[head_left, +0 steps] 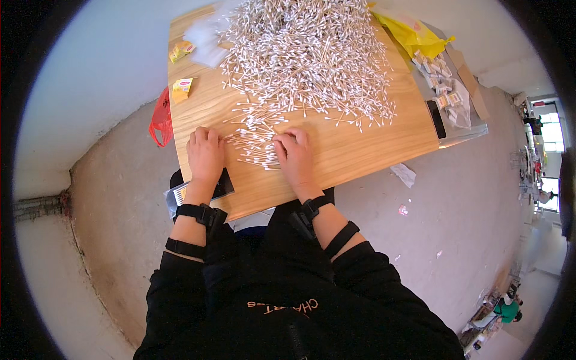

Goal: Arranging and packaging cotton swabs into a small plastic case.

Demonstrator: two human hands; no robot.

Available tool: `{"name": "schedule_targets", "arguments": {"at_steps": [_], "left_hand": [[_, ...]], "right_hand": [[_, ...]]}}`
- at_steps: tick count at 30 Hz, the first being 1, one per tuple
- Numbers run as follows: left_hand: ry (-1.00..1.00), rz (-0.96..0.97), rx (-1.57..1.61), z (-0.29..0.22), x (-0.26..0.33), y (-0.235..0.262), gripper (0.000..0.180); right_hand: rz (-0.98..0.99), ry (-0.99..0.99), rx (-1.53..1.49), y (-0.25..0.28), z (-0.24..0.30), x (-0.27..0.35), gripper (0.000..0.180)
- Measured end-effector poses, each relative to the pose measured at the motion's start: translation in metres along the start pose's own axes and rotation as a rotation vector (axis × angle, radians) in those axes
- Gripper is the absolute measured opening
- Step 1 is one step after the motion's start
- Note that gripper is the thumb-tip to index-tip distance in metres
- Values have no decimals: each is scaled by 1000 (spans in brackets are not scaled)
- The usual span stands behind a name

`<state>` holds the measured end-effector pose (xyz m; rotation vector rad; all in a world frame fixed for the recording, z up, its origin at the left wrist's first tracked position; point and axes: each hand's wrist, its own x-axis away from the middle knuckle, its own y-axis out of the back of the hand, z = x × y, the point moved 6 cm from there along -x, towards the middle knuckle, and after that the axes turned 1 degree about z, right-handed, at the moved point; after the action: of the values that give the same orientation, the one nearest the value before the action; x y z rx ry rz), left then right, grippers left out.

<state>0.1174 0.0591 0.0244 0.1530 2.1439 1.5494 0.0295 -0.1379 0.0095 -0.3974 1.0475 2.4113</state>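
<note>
Left hand: the left hand (205, 154) lies palm down near the table's left near edge, fingers together and gently curved, touching the left end of a small bunch of cotton swabs (255, 147); it grips nothing that I can see.
Right hand: the right hand (295, 157) rests palm down just right of that bunch, fingers bent over its right end; whether any swabs are pinched under it I cannot tell.
Gathered so far: only this small bunch, lying roughly side by side between the two hands, looks sorted.
Left to do: by my judgement nearly everything, since the big loose heap of swabs (306, 54) covers the far half of the wooden table (360, 150).
Far left: small yellow packets (182, 89) lie beside the heap.
</note>
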Motion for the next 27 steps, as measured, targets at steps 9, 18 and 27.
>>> {"name": "schedule_targets", "arguments": {"at_steps": [9, 18, 27], "left_hand": [[-47, 120, 89, -42, -28, -19, 16], [-264, 281, 340, -90, 23, -14, 64], [-309, 328, 260, -112, 43, -23, 77]], "right_hand": [[4, 28, -16, 0, 0, -2, 10], [22, -3, -20, 3, 2, -1, 13], [-29, -157, -248, 7, -8, 0, 26]]}}
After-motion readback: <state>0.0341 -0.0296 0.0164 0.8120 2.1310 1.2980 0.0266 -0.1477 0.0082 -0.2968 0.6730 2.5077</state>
